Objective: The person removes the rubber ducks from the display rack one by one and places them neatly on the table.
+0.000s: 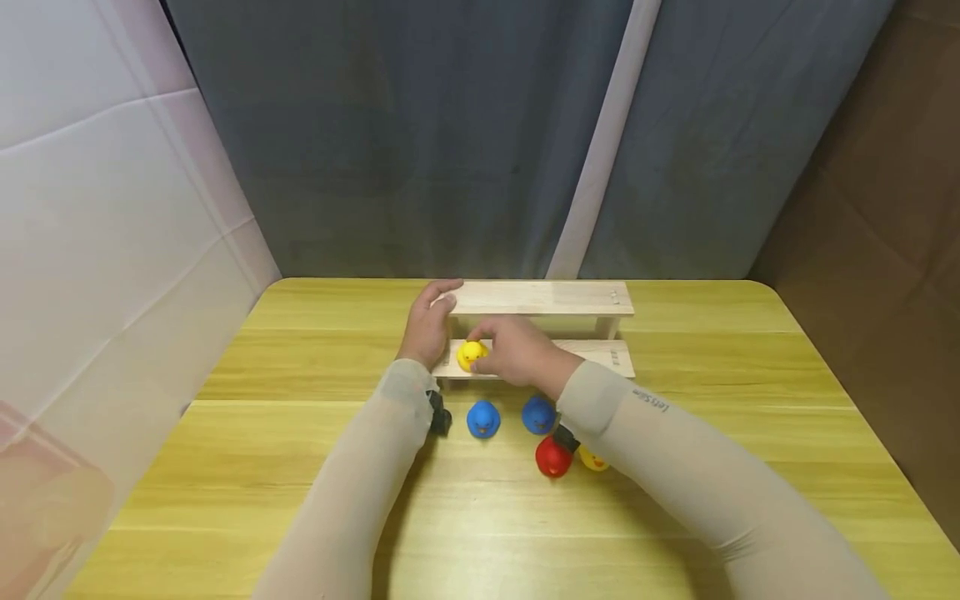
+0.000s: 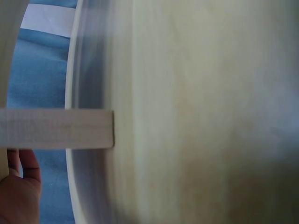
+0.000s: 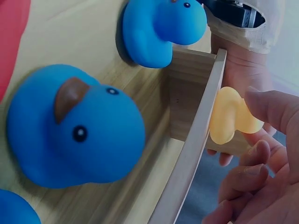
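A two-step wooden stand (image 1: 540, 297) stands near the far side of the table. At its left end my left hand (image 1: 429, 321) grips the upper board's edge; the left wrist view shows part of that hand (image 2: 21, 196) beyond a wooden post (image 2: 56, 128). On the left part of the lower step sits a yellow rubber duck (image 1: 472, 355). My right hand (image 1: 517, 350) pinches this duck between thumb and fingers. In the right wrist view the duck (image 3: 229, 116) is by the board's edge, with my right thumb (image 3: 273, 105) against it.
In front of the stand are a blue duck (image 1: 483, 419), another blue duck (image 1: 538, 414), a red duck (image 1: 553, 458) and a yellow duck (image 1: 595, 458) partly under my right forearm. A grey curtain (image 1: 420, 150) hangs behind the wooden table (image 1: 300, 358).
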The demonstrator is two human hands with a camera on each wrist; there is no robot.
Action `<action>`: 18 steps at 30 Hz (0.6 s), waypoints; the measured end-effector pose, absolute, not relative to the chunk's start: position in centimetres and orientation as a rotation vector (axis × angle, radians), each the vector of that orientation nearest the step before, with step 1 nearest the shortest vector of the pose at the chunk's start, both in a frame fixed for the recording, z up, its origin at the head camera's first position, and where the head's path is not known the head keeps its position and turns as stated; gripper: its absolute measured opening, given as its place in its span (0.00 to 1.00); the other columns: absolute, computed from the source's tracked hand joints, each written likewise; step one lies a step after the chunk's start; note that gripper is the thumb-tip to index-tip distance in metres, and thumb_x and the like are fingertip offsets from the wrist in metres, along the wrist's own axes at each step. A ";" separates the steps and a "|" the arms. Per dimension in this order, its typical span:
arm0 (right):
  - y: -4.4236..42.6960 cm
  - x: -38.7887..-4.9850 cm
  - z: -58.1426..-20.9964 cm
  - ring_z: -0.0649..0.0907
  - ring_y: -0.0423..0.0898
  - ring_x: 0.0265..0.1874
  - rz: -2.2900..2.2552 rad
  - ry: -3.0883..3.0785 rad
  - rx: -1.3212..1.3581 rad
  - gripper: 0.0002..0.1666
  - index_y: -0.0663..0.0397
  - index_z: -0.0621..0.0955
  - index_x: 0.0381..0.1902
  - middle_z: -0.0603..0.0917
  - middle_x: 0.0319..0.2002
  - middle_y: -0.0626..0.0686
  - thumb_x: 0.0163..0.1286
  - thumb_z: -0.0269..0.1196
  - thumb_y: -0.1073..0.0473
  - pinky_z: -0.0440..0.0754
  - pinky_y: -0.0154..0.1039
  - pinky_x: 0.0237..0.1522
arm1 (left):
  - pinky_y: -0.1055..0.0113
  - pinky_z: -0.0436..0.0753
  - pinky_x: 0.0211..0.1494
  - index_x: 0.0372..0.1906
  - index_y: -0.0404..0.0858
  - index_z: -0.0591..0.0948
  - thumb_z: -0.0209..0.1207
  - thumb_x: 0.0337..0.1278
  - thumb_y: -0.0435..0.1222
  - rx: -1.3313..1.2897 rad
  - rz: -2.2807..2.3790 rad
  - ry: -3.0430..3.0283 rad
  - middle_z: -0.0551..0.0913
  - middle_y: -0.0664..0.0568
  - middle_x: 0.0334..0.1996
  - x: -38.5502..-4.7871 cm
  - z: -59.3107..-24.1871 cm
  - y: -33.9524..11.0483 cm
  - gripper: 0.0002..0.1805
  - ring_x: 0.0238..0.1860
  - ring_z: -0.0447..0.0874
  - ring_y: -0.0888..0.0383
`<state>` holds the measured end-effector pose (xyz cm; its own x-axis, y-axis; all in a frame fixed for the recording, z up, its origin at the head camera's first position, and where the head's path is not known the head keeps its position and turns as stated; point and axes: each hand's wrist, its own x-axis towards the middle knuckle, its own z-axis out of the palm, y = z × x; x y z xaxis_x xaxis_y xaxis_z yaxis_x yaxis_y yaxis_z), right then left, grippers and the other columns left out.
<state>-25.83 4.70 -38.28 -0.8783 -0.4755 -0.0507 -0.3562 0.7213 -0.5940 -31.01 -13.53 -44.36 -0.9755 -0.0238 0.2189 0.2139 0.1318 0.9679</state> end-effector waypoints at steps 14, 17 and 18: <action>6.0 -24.1 -37.3 0.75 0.45 0.28 -0.912 2.701 -0.705 0.25 0.48 0.86 0.58 0.78 0.29 0.50 0.64 0.77 0.51 0.75 0.39 0.33 | 0.48 0.62 0.81 0.64 0.42 0.82 0.48 0.76 0.40 -0.162 -1.877 -2.289 0.78 0.50 0.69 -30.9 -44.4 -13.5 0.21 0.74 0.70 0.50; 6.5 -23.4 -36.6 0.72 0.44 0.23 -0.935 2.675 -0.710 0.25 0.48 0.86 0.59 0.73 0.23 0.48 0.65 0.76 0.50 0.71 0.37 0.27 | 0.47 0.62 0.81 0.65 0.43 0.82 0.48 0.76 0.40 -0.156 -1.875 -2.298 0.78 0.51 0.69 -30.9 -44.2 -13.5 0.21 0.74 0.70 0.50; 6.7 -23.2 -36.4 0.72 0.44 0.22 -0.945 2.666 -0.713 0.25 0.48 0.86 0.59 0.73 0.22 0.48 0.65 0.76 0.50 0.70 0.37 0.26 | 0.47 0.62 0.81 0.65 0.44 0.82 0.48 0.76 0.40 -0.152 -1.874 -2.301 0.78 0.51 0.69 -30.8 -44.2 -13.5 0.21 0.74 0.70 0.50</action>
